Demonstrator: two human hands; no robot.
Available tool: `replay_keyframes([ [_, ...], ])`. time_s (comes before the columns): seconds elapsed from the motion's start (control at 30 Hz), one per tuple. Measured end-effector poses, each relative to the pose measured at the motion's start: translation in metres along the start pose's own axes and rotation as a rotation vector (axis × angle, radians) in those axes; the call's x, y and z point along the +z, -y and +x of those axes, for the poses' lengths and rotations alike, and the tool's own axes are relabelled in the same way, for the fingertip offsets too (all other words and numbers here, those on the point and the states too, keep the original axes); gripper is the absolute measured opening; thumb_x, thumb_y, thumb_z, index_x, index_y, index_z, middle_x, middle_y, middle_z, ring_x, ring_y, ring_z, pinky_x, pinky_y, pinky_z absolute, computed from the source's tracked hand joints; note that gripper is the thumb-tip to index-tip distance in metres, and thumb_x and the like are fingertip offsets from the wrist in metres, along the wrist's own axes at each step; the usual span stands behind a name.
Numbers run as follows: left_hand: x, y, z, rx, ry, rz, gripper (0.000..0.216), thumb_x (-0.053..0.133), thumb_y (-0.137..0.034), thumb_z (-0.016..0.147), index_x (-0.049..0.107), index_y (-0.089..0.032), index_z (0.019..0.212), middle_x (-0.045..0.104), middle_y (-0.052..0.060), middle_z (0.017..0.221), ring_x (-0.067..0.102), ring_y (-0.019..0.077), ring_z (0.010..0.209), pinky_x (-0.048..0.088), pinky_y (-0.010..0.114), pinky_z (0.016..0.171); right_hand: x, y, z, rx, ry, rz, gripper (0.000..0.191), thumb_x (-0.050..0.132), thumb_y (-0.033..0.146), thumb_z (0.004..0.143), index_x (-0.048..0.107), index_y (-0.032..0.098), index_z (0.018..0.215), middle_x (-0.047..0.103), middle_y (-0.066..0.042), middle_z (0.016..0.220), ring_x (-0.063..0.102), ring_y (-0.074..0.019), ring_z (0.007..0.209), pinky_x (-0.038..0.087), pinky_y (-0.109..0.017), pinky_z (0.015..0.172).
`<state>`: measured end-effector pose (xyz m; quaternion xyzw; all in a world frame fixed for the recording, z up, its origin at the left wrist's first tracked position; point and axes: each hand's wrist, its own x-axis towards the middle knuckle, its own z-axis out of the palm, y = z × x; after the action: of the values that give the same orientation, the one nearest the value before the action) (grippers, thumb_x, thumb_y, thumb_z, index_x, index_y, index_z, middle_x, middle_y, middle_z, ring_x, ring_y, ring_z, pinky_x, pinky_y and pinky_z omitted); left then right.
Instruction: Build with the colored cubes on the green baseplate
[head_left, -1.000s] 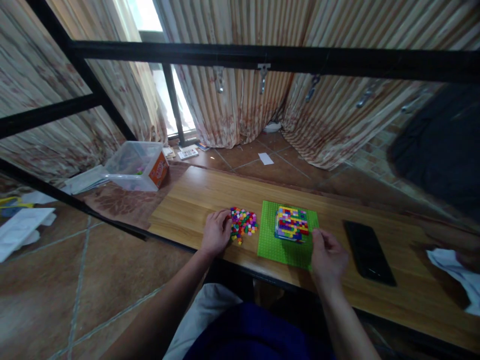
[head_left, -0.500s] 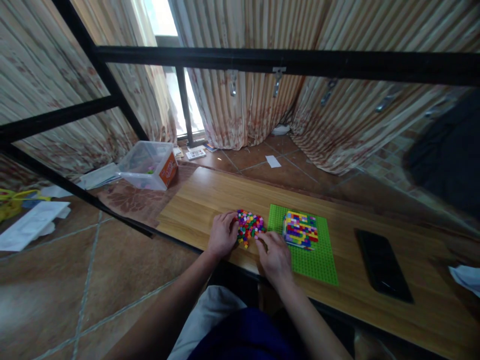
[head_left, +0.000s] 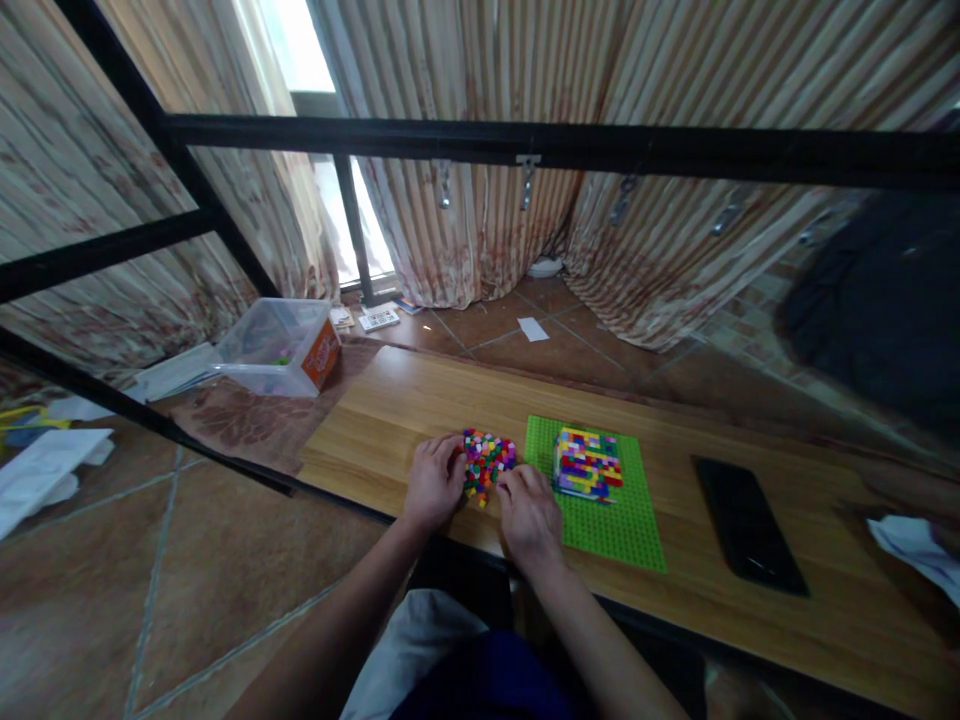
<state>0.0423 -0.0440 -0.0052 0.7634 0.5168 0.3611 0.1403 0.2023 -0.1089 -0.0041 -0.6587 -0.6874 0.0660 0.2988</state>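
Observation:
A loose heap of small colourful toy bricks (head_left: 487,460) lies on the wooden table (head_left: 390,400) between my hands. My left hand (head_left: 435,482) rests at the heap's left edge, fingers bent a little and thumb apart, with nothing visible in it. At the heap's lower right side, my right hand (head_left: 531,515) has its thumb and fingertips pinched together; what they hold, if anything, is too small to make out. Just right of that hand, a multicoloured block of stacked bricks (head_left: 589,462) sits on a green studded baseplate (head_left: 615,535).
A black phone (head_left: 750,525) lies right of the baseplate, and crumpled white paper (head_left: 916,550) is at the far right. On the floor at the left stands a clear plastic bin (head_left: 262,375) with an orange label. A black metal bar (head_left: 450,137) crosses ahead, before curtains (head_left: 480,240).
The whole view has shifted slightly, so the table and its things appear a bit further left and lower. Both hands stay beside the brick heap, with only slight finger movement.

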Motion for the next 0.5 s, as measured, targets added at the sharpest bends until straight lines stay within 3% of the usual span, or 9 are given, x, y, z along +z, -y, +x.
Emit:
replay_keyframes([
  [0.17, 0.000, 0.001, 0.001, 0.007, -0.006, 0.009, 0.022, 0.051, -0.023, 0.092, 0.063, -0.020, 0.110, 0.070, 0.008, 0.112, 0.064, 0.0230, 0.107, 0.049, 0.043, 0.097, -0.011, 0.006, -0.004, 0.026, -0.035, 0.162, 0.023, 0.043, 0.023, 0.095, 0.063, 0.023, 0.084, 0.064, -0.007, 0.094, 0.056, -0.0212, 0.090, 0.044, -0.033, 0.080],
  [0.3, -0.001, 0.001, 0.001, 0.007, 0.007, -0.001, 0.022, 0.051, -0.024, 0.093, 0.063, -0.020, 0.111, 0.070, 0.008, 0.113, 0.063, 0.0233, 0.108, 0.049, 0.044, 0.098, -0.035, 0.003, -0.016, 0.153, -0.020, 0.318, 0.024, 0.043, 0.029, 0.095, 0.065, 0.023, 0.088, 0.068, -0.003, 0.089, 0.063, -0.0185, 0.083, 0.046, -0.031, 0.077],
  [0.5, -0.002, 0.000, 0.001, 0.000, 0.007, -0.001, 0.022, 0.051, -0.026, 0.092, 0.063, -0.021, 0.110, 0.070, 0.008, 0.113, 0.063, 0.0232, 0.108, 0.049, 0.044, 0.098, -0.076, -0.036, -0.041, 0.391, -0.179, 0.412, 0.027, 0.056, 0.047, 0.088, 0.071, 0.025, 0.091, 0.073, -0.004, 0.097, 0.067, -0.0211, 0.092, 0.050, -0.033, 0.083],
])
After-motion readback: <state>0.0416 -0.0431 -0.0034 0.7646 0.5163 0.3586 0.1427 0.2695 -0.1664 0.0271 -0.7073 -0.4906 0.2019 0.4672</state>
